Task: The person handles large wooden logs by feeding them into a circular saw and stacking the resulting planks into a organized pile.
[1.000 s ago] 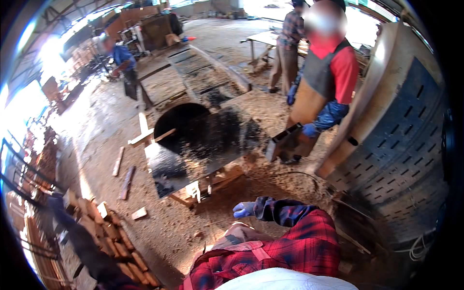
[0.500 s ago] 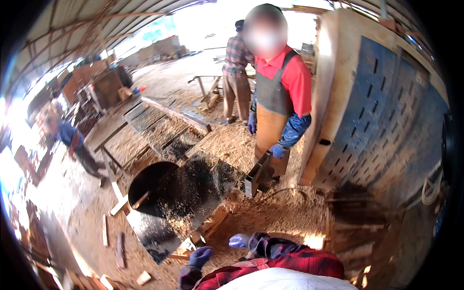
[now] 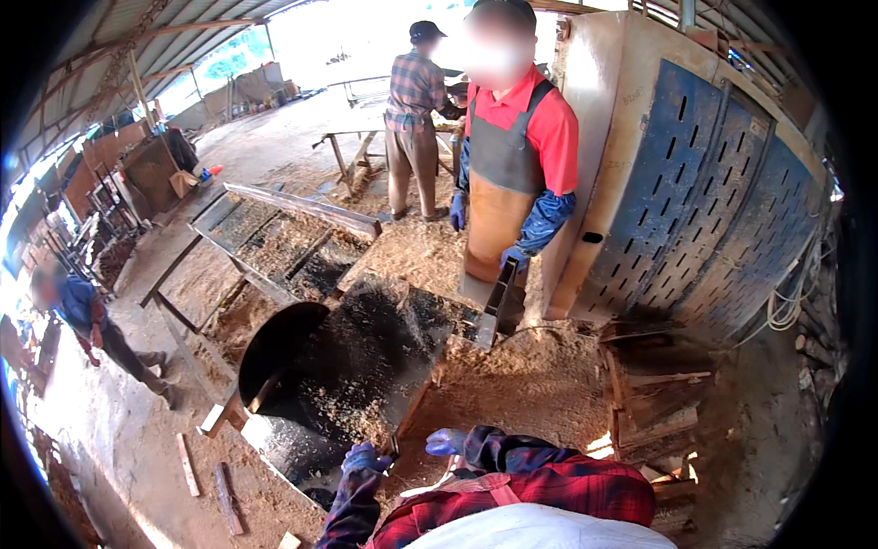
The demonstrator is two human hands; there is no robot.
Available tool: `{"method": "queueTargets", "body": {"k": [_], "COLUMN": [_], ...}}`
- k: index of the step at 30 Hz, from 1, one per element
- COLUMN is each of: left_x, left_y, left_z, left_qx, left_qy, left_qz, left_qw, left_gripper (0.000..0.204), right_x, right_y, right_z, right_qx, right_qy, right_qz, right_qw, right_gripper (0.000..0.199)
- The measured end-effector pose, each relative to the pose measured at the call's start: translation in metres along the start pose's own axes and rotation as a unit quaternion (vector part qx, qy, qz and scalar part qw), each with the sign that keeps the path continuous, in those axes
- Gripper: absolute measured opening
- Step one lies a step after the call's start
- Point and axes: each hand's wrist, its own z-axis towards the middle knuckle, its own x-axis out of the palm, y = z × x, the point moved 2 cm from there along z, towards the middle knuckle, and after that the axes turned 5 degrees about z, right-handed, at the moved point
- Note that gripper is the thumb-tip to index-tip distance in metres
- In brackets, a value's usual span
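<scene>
You saw daylight coming in strongly from the open far side and the left edge, where it burned out to white glare, while the area under the roof stayed shaded but clear, and the fisheye bent straight lines and darkened the round rim.

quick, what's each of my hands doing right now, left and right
Left hand: gloved in blue, resting on the edge of the dark sawdust-covered table; grip cannot be told.
Right hand: blue glove, near the table's edge, holding nothing visible; open or closed cannot be told.
</scene>
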Motion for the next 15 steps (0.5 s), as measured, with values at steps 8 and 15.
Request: {"method": "queueTargets", "body": {"k": [8,15], "left_x": [0.019,0.011], "left_y": [0.023,0.024], "left_z": [0.041,0.057], "left_qx": [0.123,0.123], "left_qy": [-0.072,-0.012], "left_qz": [-0.059,-0.022], "left_qw": [0.988,0.992], "left_gripper": [0.045,0.042], "right_x": [-0.012,-0.072], "right_y": [-0.019,0.021], "right_z": [-0.017,-0.022], "right_qx": [-0.004,0.091], "right_qy": [-0.153,-0.110], "right_qz": [-0.071,-0.144], "right_qw": [0.986,0.979], "right_gripper": [0.046,0.067]}}
